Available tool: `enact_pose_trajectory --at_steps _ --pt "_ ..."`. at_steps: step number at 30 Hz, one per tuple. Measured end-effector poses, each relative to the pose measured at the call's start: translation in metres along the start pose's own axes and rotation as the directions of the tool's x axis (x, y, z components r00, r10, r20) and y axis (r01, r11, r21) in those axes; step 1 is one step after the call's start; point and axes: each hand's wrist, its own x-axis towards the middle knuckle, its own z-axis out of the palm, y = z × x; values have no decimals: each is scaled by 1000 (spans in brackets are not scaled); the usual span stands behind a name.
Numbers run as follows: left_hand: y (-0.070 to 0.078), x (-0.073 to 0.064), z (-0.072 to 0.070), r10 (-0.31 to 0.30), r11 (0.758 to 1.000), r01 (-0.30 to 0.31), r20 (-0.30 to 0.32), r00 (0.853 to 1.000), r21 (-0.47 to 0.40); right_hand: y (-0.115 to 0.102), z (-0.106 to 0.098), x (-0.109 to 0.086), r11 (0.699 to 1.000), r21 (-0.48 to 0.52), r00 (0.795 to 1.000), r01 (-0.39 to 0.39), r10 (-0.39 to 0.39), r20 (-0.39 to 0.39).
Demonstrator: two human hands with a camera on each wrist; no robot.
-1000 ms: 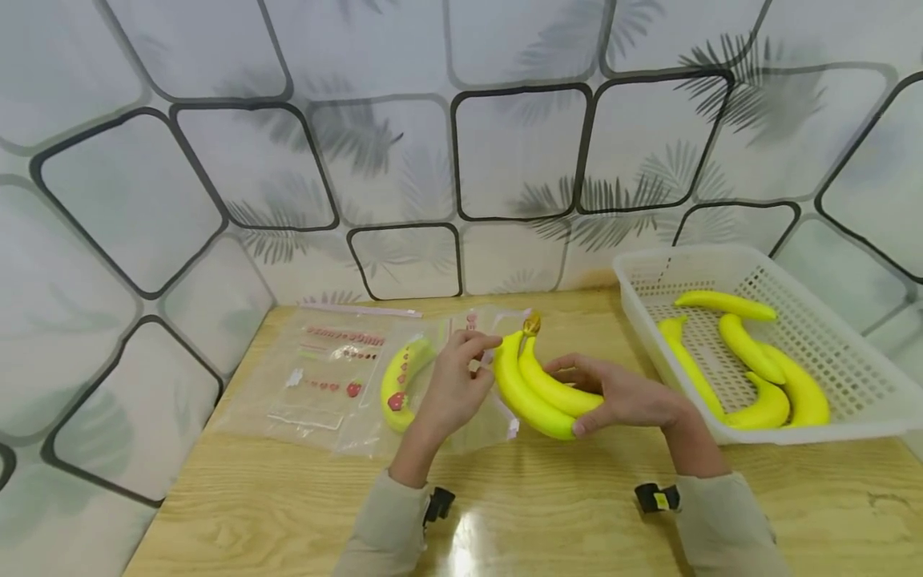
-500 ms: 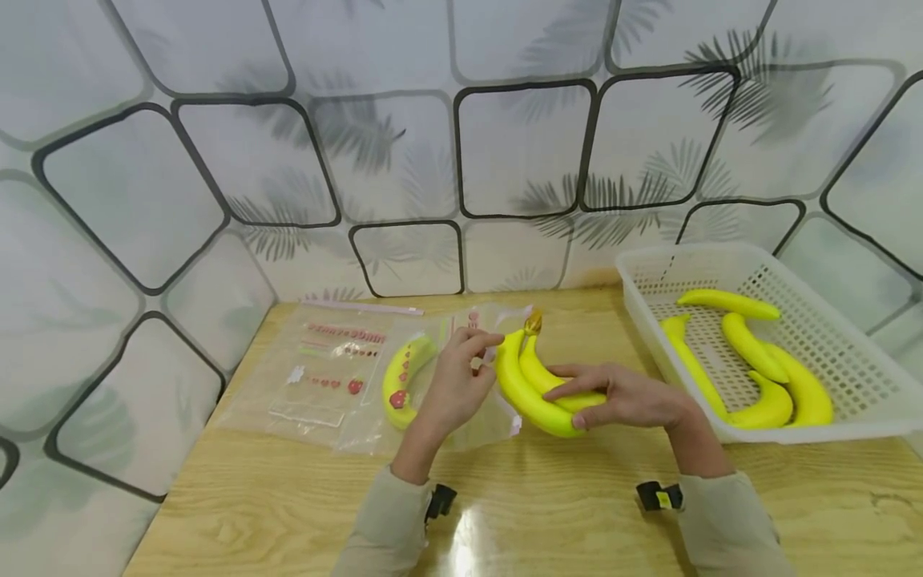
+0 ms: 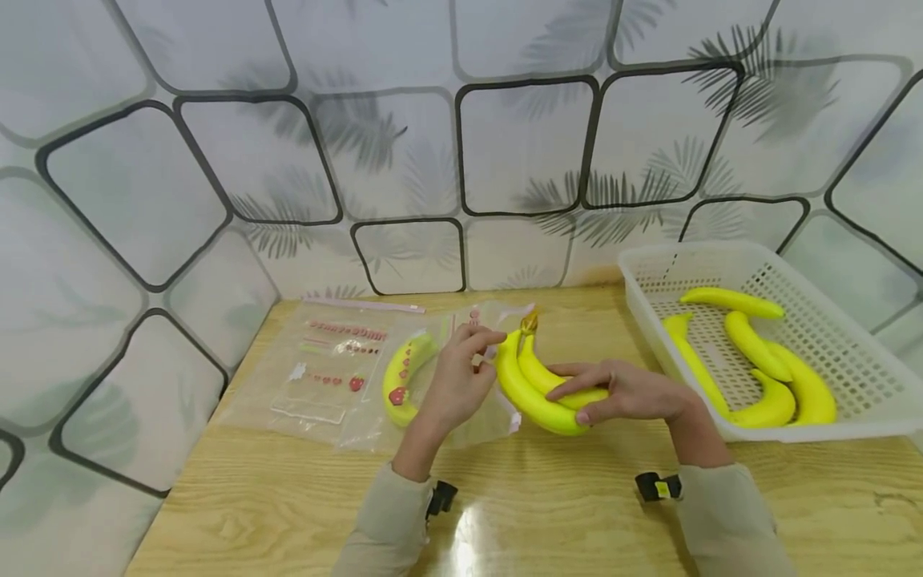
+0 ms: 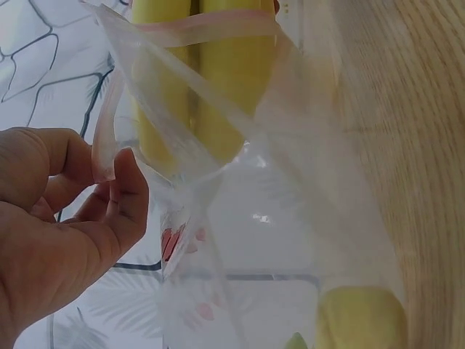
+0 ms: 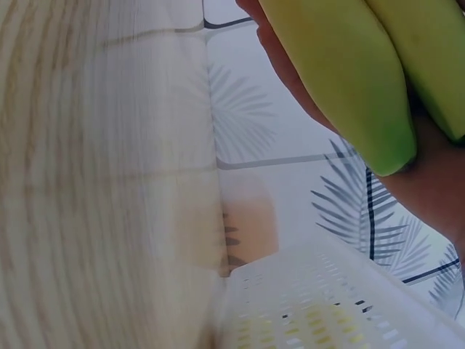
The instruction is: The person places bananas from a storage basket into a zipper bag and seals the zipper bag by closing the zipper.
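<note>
My right hand (image 3: 634,393) grips a pair of joined yellow bananas (image 3: 526,389) by their lower ends, with the brown stem end pointing away from me. Between thumb and fingers, my left hand (image 4: 73,196) pinches the pinkish zip edge (image 4: 106,138) of a clear zip bag (image 4: 283,240). In the left wrist view the pair overlaps the bag's open mouth, seen through its film. A single banana (image 3: 398,381) lies at the bag's left part, behind red printed hearts and a strawberry. The right wrist view shows the green-tinged banana tips (image 5: 392,149) against my palm.
Left of this bag lies another flat clear zip bag (image 3: 248,401) with red print. A white perforated basket (image 3: 876,393) on the right holds several loose bananas (image 3: 753,349). A patterned wall covering (image 3: 519,152) rises behind the wooden table (image 3: 562,513).
My right hand's fingers have shifted further over the top of the bananas, while the pair stays nearly in place. My left hand keeps its pinch on the bag edge.
</note>
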Motion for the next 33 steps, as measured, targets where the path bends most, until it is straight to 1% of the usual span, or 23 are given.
enact_pose_trajectory --at_steps 3,6,8,11,14,15,18,19,21,23,26,28,30,33 --pt "1 1 3 9 1000 -9 -1 1000 -15 6 -3 -2 1000 -8 999 23 -23 26" --pt "-1 -2 0 -7 1000 7 7 1000 -19 14 -1 3 999 15 997 42 -43 57" --pt "0 -3 0 -9 1000 10 24 1000 -26 16 0 5 999 29 998 31 -33 51" --pt "1 -1 1 3 1000 -2 45 999 -30 15 1 6 999 47 1000 -9 9 13" --pt "3 0 2 0 999 2 43 999 -38 11 1 7 998 44 999 -41 42 -26" --pt "3 0 3 -4 999 6 39 999 -38 10 1 7 998 41 999 -42 43 -32" --pt "4 1 3 -13 999 14 27 1000 -36 8 1 7 1000 14 1000 -15 15 -24" --pt "3 1 3 -13 999 14 23 1000 -34 9 1 6 1000 11 1000 2 -2 -17" --pt "3 2 2 -18 999 18 17 1000 -33 9 0 5 1000 21 1000 12 -11 -10" --pt "3 2 1 -24 999 25 12 1000 -40 10 0 5 999 50 1000 -7 8 -19" --pt "4 2 0 -33 998 33 6 999 -50 9 0 5 992 100 994 -82 88 -60" --pt "5 2 0 -31 998 31 4 1000 -52 7 1 7 988 84 986 -127 135 -101" --pt "5 2 1 -27 999 27 -2 1000 -47 4 2 8 984 47 975 -170 175 -140" --pt "4 2 1 -23 999 23 -9 1000 -42 -3 4 10 977 -30 961 -210 200 -192"
